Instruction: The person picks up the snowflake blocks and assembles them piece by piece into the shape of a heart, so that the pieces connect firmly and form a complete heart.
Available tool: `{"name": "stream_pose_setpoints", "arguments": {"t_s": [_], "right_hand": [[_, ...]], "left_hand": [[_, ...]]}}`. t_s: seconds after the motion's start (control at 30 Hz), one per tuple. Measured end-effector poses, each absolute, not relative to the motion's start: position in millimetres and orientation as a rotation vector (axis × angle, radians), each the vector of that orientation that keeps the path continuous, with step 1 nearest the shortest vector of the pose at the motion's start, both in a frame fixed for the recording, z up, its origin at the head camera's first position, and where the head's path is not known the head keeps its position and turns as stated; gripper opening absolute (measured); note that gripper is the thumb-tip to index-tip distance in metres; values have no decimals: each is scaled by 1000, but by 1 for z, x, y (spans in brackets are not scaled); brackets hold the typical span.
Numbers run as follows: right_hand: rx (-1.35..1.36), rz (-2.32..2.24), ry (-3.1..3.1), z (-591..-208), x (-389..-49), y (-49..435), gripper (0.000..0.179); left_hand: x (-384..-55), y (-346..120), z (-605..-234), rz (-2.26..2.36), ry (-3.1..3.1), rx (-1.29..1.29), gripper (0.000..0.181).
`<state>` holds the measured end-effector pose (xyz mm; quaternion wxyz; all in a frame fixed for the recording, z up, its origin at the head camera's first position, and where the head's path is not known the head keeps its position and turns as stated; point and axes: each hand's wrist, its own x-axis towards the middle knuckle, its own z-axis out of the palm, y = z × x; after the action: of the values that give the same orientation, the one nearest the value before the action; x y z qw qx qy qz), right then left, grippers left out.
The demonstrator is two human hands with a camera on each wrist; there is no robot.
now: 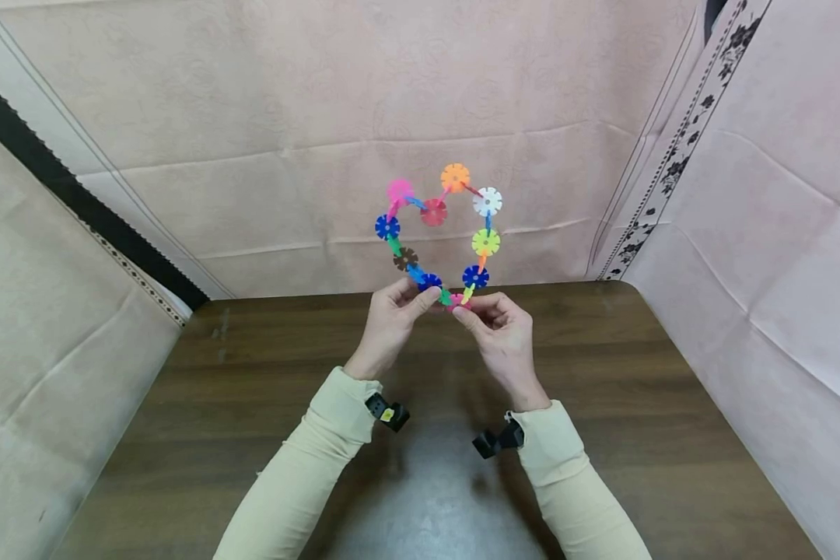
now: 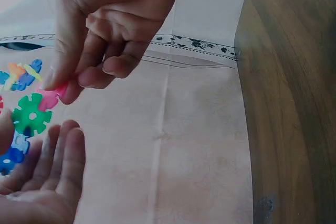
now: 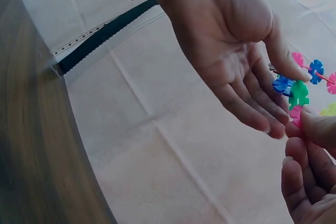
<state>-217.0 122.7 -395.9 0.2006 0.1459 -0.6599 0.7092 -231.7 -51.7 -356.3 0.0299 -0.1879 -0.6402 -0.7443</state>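
Observation:
A heart-shaped loop of coloured notched snowflake discs stands upright above the table in the head view, with an orange disc point(image 1: 455, 177) and a white disc point(image 1: 488, 201) near its top. My left hand point(image 1: 392, 319) pinches the loop's lower left part by a dark blue disc point(image 1: 430, 282), beside a green disc point(image 2: 32, 115). My right hand point(image 1: 500, 334) grips the pink disc point(image 3: 296, 114) at the bottom point between thumb and forefinger. Both hands are close together. Fingertips hide parts of the lowest discs.
Below the hands lies a brown wooden table point(image 1: 252, 435). Pale cloth point(image 1: 357, 93) hangs behind it and at both sides, with a black band on the left and a floral border point(image 1: 679, 155) on the right. A dark camera sits on each wrist.

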Motion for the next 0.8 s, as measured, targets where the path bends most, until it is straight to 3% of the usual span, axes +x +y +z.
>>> {"name": "stream_pose_setpoints", "arguments": {"t_s": [0.33, 0.57, 0.8], "right_hand": [[424, 1988, -2015, -377, -204, 129, 22], [529, 2023, -2069, -382, -220, 150, 62], [282, 1918, -2014, -394, -239, 160, 37]], "left_hand": [[-236, -65, -351, -2230, -1865, -517, 38], [-239, -69, -355, -2122, -1988, -428, 30], [-241, -68, -370, -2100, -2219, -241, 33]]}}
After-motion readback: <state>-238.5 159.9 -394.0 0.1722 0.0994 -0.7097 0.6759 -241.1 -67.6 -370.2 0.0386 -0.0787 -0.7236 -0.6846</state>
